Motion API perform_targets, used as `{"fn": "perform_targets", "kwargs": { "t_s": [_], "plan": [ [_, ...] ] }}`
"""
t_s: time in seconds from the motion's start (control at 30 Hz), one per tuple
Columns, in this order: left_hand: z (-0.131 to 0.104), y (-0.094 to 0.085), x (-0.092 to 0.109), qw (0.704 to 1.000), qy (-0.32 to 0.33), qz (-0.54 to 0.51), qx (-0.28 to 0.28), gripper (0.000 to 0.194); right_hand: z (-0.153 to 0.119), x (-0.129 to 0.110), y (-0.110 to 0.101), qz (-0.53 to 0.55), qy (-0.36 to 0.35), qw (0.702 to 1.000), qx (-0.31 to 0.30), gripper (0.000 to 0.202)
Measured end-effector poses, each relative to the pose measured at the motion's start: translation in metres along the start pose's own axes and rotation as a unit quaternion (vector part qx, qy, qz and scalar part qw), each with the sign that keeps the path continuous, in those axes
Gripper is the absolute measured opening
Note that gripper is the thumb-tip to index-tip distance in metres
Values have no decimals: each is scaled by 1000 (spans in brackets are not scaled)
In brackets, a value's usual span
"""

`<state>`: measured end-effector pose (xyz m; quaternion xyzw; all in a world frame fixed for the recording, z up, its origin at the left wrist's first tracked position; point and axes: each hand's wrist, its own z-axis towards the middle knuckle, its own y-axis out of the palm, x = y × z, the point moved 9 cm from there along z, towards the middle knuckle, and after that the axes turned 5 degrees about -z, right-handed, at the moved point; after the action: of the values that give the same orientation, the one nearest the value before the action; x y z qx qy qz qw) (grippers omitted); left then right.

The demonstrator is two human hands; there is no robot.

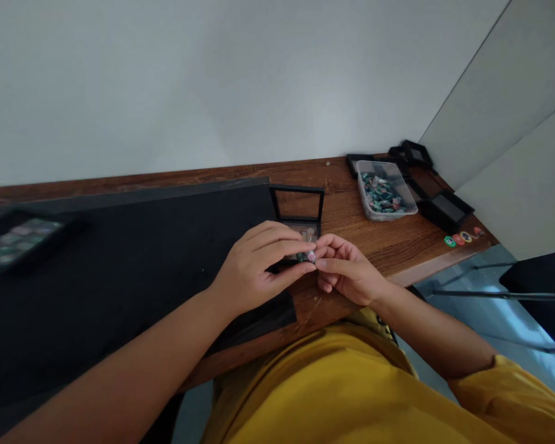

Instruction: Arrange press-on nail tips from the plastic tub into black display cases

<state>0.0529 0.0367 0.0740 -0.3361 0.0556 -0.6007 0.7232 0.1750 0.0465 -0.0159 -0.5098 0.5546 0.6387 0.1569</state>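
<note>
A small black case (pixel 322 200) stands with its windowed lid raised at the mat's right edge, and several small stones lie inside it. Over its front edge, my left hand (pixel 261 265) pinches a small pale and pinkish stone (pixel 311 255) between thumb and forefinger. From the right, the fingertips of my right hand (pixel 345 268) close on the same stone, with thumb and forefinger together. Both hands meet at the stone, and my left hand hides part of the case.
A clear plastic tub (pixel 411 206) of green and pink stones sits at the right, among several black cases (pixel 448 208). Round stickers (pixel 465 237) mark the table's right end. Another case (pixel 21 240), blurred, lies at the left on the black mat (pixel 143 259). A wall rises behind.
</note>
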Motion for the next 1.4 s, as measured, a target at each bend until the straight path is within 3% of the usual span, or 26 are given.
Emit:
{"fn": "perform_targets", "kwargs": {
  "t_s": [0.27,1.4],
  "plan": [
    [-2,4,-1,1000,-3,-8,-26,24,1,2,-2,-12,1,1000,-6,32],
    [-3,6,-3,999,-9,-4,-41,24,0,2,7,39,22,998,-46,27]
  ]
}}
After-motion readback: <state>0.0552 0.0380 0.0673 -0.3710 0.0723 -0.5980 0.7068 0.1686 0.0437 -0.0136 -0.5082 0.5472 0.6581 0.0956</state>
